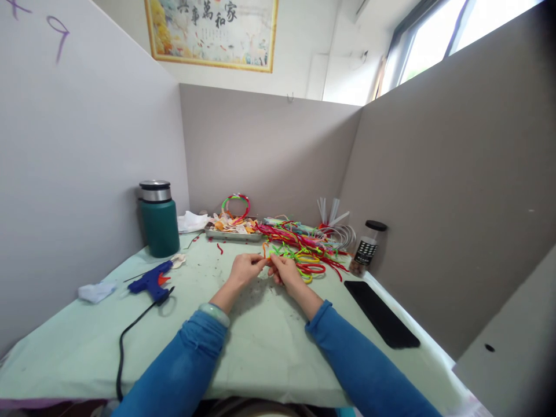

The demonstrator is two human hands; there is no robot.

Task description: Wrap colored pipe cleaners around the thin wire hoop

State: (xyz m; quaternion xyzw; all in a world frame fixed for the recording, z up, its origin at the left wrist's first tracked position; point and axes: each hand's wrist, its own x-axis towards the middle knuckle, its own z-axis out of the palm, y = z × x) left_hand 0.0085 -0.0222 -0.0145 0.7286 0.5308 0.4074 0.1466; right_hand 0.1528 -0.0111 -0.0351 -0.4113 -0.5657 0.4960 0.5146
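Note:
My left hand point(245, 269) and my right hand point(284, 272) meet over the middle of the pale green table point(260, 341), fingertips pinched together. Between them they hold a thin orange pipe cleaner point(264, 250) that curls up just beyond the fingers. Right behind the hands lies a tangled heap of pipe cleaners point(304, 246) in red, yellow, green and pink. Both sleeves are blue, and a pale bangle point(214, 313) sits on my left wrist.
A blue glue gun point(152, 282) with a black cord lies at the left, beside a white cloth point(96, 291). A green flask point(158, 219) stands behind it. A metal tray point(234, 230) of scraps, a dark-lidded jar point(367, 248) and a black phone point(382, 314) are also here. Partition walls enclose the table.

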